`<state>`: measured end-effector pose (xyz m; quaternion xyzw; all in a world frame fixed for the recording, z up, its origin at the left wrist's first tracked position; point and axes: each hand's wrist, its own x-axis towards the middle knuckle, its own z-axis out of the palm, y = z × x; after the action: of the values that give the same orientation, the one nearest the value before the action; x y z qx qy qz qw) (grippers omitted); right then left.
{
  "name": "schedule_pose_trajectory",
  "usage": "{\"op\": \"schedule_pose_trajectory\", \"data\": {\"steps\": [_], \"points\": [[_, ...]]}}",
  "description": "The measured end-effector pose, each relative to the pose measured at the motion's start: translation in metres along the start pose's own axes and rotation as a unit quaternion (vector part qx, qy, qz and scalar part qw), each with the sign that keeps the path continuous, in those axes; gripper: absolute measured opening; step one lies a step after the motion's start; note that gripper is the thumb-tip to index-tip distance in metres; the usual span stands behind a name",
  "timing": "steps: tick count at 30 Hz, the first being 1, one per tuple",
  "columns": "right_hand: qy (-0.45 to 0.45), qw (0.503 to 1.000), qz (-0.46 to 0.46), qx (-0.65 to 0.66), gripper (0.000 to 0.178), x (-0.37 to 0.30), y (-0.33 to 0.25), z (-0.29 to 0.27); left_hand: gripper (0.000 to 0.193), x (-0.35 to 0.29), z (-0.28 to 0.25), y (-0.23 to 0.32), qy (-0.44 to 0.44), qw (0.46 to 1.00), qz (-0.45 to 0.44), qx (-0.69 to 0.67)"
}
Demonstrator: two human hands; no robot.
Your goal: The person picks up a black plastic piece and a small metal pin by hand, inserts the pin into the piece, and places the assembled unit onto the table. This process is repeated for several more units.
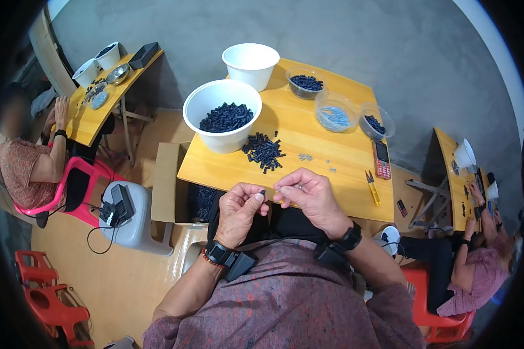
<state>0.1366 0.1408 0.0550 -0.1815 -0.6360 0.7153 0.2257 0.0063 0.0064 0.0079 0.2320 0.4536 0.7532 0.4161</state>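
Observation:
My left hand [237, 212] pinches a small black cylindrical plastic piece [263, 192] between thumb and finger, above my lap at the table's near edge. Just to its right, my right hand [315, 199] has thumb and forefinger pressed together on something pale and tiny that I cannot make out. A gap separates the two sets of fingertips. Beyond them on the yellow wooden table [215, 167] lies a loose pile of similar black pieces [264, 152]. A few small silvery metal parts [305, 157] are scattered to the right of that pile.
A white bowl of black pieces [222, 135] stands by another white bowl [251, 61]. Clear tubs [336, 123] hold small parts. A red phone [382, 160] and yellow-handled cutters [373, 189] lie right. Below left is a cardboard box [167, 180]. People work at side tables.

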Motion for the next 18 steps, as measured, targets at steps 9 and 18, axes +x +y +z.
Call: {"op": "schedule_pose_trajectory", "data": {"steps": [9, 18], "points": [[-0.029, 0.998, -0.008, -0.058, 0.013, 0.012, 0.013, 0.007, 0.011, -0.001, -0.002, 0.003, -0.031, 0.999, -0.017, 0.026], [-0.002, 1.000, -0.003, -0.023, 0.010, 0.006, 0.012, 0.009, 0.012, -0.001, -0.003, 0.003, -0.012, 0.993, -0.053, -0.107]]}}
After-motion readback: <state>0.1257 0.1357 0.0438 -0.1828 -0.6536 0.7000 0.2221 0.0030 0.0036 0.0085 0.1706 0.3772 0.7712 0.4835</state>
